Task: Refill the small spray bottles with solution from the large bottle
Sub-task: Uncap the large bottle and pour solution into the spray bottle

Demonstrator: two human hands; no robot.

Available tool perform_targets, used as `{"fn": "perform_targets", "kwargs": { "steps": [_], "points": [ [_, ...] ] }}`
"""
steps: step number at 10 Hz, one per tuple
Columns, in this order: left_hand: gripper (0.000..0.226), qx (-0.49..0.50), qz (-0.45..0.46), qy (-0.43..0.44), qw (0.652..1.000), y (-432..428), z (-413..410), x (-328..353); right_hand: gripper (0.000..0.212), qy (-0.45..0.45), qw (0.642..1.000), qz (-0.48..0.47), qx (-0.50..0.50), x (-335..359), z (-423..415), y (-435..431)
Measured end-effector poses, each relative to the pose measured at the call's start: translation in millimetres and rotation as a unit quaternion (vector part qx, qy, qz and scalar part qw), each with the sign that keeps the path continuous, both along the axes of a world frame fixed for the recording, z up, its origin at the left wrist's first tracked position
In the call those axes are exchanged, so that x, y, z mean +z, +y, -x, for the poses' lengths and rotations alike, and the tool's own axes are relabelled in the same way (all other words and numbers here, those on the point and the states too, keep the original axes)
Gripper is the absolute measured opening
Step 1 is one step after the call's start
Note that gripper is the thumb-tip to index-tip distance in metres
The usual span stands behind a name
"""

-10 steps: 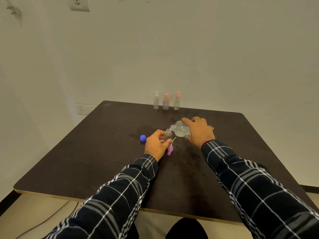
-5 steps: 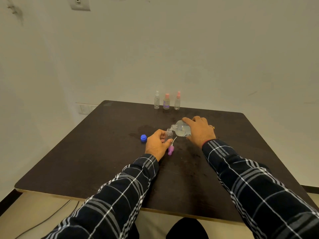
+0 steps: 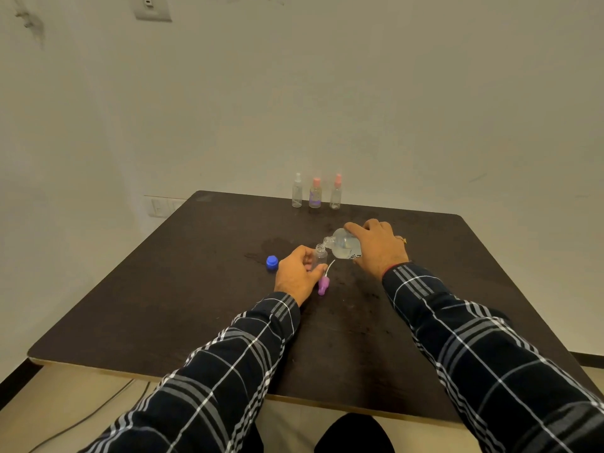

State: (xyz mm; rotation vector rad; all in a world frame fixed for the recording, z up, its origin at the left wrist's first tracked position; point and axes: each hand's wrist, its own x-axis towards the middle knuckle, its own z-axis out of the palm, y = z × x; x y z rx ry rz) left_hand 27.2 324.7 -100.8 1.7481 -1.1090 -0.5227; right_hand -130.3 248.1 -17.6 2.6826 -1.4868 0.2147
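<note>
My left hand (image 3: 295,276) grips a small clear spray bottle (image 3: 319,257) that stands upright and uncapped on the dark table (image 3: 196,305). The large clear bottle (image 3: 343,246) is tipped sideways in my right hand (image 3: 379,246), with its neck at the small bottle's mouth. A purple spray head (image 3: 323,285) with a white tube lies on the table just right of my left hand. The large bottle's blue cap (image 3: 272,262) rests left of that hand.
Three small spray bottles stand in a row at the table's far edge: a white-topped one (image 3: 297,194), a pink-topped one with a purple label (image 3: 315,193) and another pink-topped one (image 3: 336,192). A damp patch (image 3: 271,245) darkens the table behind the cap.
</note>
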Motion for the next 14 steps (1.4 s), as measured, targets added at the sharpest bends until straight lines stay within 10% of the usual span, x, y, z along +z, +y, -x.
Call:
{"fn": "perform_targets", "kwargs": {
  "steps": [14],
  "points": [
    [0.026,-0.001,0.004,0.000,1.000,1.4,1.4,1.6,0.073,0.007,1.000,0.008,0.006,2.2,-0.1,0.4]
  ]
}}
